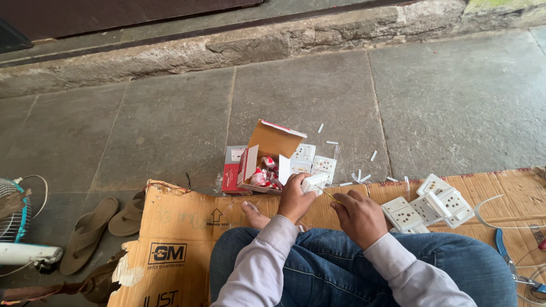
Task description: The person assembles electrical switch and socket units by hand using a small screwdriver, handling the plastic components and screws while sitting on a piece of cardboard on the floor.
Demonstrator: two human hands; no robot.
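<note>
1. Sitting cross-legged on a flattened brown cardboard sheet point(187, 227), the person works over blue-jeaned knees; at far left a fan point(14, 219) with a wire guard and a pair of tan sandals point(94, 227) rest on the grey stone floor point(307, 96).
2. Just beyond the knees, a small red-and-brown carton point(261, 162) stands with its flap up, glossy red-and-white packets showing inside.
3. Two white plastic sockets point(314, 159) lean behind it, square and smooth.
4. The left hand point(294, 199) is closed around a white switch part point(314, 183), held above the cardboard's far edge.
5. The right hand point(358, 216) pinches a thin yellowish tool point(330, 196), its tip meeting that part.
6. Short white plastic bits point(359, 175) lie scattered on the stone.
7. To the right, a heap of white socket plates point(429, 207) suggests several pieces are already handled, while the packets in the carton look untouched.
8. Blue-handled pliers point(503, 247) and clear wire lie at far right.
</note>
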